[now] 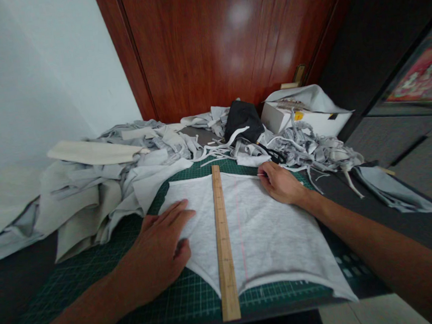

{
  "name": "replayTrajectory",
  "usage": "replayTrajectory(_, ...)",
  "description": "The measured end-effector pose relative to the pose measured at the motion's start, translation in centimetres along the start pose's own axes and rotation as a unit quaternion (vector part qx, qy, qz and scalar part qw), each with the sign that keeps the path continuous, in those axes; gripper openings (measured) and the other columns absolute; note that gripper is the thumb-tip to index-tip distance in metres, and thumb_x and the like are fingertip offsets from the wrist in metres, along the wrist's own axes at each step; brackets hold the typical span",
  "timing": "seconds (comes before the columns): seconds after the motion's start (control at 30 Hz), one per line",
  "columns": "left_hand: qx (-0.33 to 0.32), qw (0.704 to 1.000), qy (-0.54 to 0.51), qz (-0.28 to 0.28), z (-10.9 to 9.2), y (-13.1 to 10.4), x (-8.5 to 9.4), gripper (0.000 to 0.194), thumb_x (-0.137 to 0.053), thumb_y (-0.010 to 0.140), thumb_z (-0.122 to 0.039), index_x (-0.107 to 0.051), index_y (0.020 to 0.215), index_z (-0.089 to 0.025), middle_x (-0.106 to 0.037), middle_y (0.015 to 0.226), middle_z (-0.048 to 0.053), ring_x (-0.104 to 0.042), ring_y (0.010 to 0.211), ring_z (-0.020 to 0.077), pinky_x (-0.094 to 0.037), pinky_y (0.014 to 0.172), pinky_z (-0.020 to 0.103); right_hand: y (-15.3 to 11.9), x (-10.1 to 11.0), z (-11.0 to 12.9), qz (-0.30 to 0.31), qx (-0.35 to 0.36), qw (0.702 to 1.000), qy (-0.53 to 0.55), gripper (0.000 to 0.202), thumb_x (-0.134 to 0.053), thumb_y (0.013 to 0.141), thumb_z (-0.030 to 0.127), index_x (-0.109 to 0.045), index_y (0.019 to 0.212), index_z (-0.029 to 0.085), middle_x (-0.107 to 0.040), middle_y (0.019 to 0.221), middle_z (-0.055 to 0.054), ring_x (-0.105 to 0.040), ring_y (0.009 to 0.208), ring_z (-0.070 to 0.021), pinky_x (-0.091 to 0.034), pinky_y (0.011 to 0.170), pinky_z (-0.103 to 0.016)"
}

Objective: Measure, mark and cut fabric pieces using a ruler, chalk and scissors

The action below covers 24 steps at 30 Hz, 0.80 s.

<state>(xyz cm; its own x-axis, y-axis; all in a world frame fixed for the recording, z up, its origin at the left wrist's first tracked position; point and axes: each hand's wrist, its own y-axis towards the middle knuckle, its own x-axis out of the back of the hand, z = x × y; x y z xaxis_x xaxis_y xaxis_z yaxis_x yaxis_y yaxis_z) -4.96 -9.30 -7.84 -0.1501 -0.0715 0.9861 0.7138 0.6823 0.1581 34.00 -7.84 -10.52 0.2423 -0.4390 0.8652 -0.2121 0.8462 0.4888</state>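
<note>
A light grey piece of fabric (279,237) lies spread on a green cutting mat (175,306). Across it, running from far to near, rests a wooden ruler (223,242). A faint pink line shows on the cloth just right of the ruler. My left hand (166,239) lies with fingers stretched out over the fabric's left part, apart from the ruler. At the fabric's far edge, right of the ruler, my right hand (280,180) pinches the cloth edge between thumb and fingers.
Heaped fabric scraps (125,160) cover the left and back. A black cloth bundle (243,121) and a white box (310,113) stand at the back before a brown wooden door (205,42). More tangled strips (313,148) lie right, near folded grey cloth (396,191).
</note>
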Motion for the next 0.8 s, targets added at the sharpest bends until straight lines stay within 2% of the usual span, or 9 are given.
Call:
replayTrajectory(0.13, 0.006, 1.0, -0.013, 0.009, -0.3, 0.9, 0.8, 0.056, -0.045, 0.09, -0.02, -0.057, 0.144, -0.02, -0.05, 0.161, 0.015, -0.048, 0.149, 0.0335, -0.043, 0.115, 0.06, 1.2, -0.4, -0.3, 0.01, -0.002, 0.999, -0.03, 0.012, -0.048, 0.099, 0.015, -0.058, 0.103, 0.019, -0.068, 0.102, -0.013, -0.063, 0.091, -0.0255, -0.05, 0.081, -0.034)
replayTrajectory(0.23, -0.023, 0.998, -0.06, 0.012, -1.9, 2.6, 1.7, 0.058, -0.048, 0.095, -0.025, -0.052, 0.153, -0.025, -0.038, 0.169, 0.014, -0.038, 0.156, 0.0321, -0.039, 0.119, 0.059, 2.2, -0.4, 0.3, 0.027, -0.001, 0.998, -0.05, 0.015, -0.048, 0.102, 0.02, -0.063, 0.104, 0.02, -0.071, 0.108, -0.013, -0.066, 0.099, -0.0248, -0.05, 0.086, -0.032)
replayTrajectory(0.3, -0.066, 0.992, -0.1, 0.041, -3.2, 3.9, 2.0, 0.05, -0.05, 0.101, -0.035, -0.056, 0.15, -0.03, -0.031, 0.173, 0.011, -0.03, 0.16, 0.0318, -0.035, 0.122, 0.059, 2.7, 0.0, 0.6, 0.03, -0.017, 0.997, -0.064, 0.017, -0.049, 0.103, 0.023, -0.066, 0.105, 0.02, -0.073, 0.109, -0.011, -0.067, 0.102, -0.0244, -0.05, 0.089, -0.031)
replayTrajectory(0.37, -0.067, 0.987, -0.123, 0.078, -4.2, 5.0, 1.9, 0.043, -0.054, 0.102, -0.04, -0.063, 0.143, -0.034, -0.027, 0.174, 0.011, -0.028, 0.16, 0.0355, -0.034, 0.119, 0.067, 3.1, 0.9, 0.2, 0.013, -0.061, 0.994, -0.086, 0.021, -0.047, 0.104, 0.025, -0.067, 0.109, 0.019, -0.074, 0.11, -0.013, -0.068, 0.103, -0.0258, -0.05, 0.089, -0.032)
replayTrajectory(0.47, -0.067, 0.988, -0.118, 0.069, -4.5, 5.8, 1.2, 0.031, -0.062, 0.098, -0.038, -0.072, 0.125, -0.028, -0.034, 0.171, 0.014, -0.033, 0.157, 0.0394, -0.036, 0.115, 0.071, 3.7, 2.7, -2.0, -0.026, -0.17, 0.976, -0.134, 0.031, -0.04, 0.106, 0.025, -0.066, 0.118, 0.014, -0.074, 0.113, -0.019, -0.069, 0.105, -0.031, -0.05, 0.088, -0.037)
replayTrajectory(0.6, -0.079, 0.991, -0.11, 0.011, -4.3, 5.8, 0.4, 0.02, -0.064, 0.093, -0.028, -0.071, 0.111, -0.022, -0.053, 0.155, 0.016, -0.041, 0.152, 0.0359, -0.043, 0.112, 0.059, 3.9, 4.4, -5.6, 0.003, -0.281, 0.943, -0.181, 0.028, -0.05, 0.099, 0.023, -0.073, 0.112, 0.012, -0.077, 0.1, -0.022, -0.072, 0.095, -0.0358, -0.052, 0.08, -0.041)
replayTrajectory(0.67, -0.078, 0.992, -0.101, -0.001, -4.3, 5.7, 0.3, 0.016, -0.062, 0.091, -0.023, -0.069, 0.106, -0.021, -0.055, 0.151, 0.016, -0.043, 0.151, 0.0355, -0.045, 0.11, 0.057, 4.1, 4.6, -6.3, 0.027, -0.298, 0.934, -0.194, 0.026, -0.058, 0.092, 0.018, -0.075, 0.109, 0.01, -0.076, 0.102, -0.025, -0.072, 0.1, -0.0394, -0.053, 0.083, -0.043)
replayTrajectory(0.73, -0.078, 0.993, -0.086, -0.005, -4.5, 5.6, 0.2, 0.016, -0.06, 0.088, -0.018, -0.066, 0.103, -0.021, -0.054, 0.152, 0.017, -0.043, 0.15, 0.0349, -0.045, 0.109, 0.056, 4.5, 4.4, -6.2, 0.036, -0.292, 0.934, -0.205, 0.036, -0.058, 0.089, 0.013, -0.072, 0.121, 0.006, -0.073, 0.119, -0.029, -0.068, 0.114, -0.042, -0.052, 0.091, -0.047)
replayTrajectory(0.8, -0.076, 0.995, -0.068, -0.002, -4.6, 5.6, 0.4, 0.017, -0.058, 0.085, -0.015, -0.064, 0.1, -0.02, -0.053, 0.154, 0.018, -0.042, 0.152, 0.0343, -0.045, 0.109, 0.056, 5.1, 4.0, -5.4, 0.055, -0.269, 0.94, -0.202, 0.045, -0.056, 0.089, 0.012, -0.067, 0.132, 0.006, -0.071, 0.127, -0.028, -0.066, 0.121, -0.0394, -0.05, 0.099, -0.046)
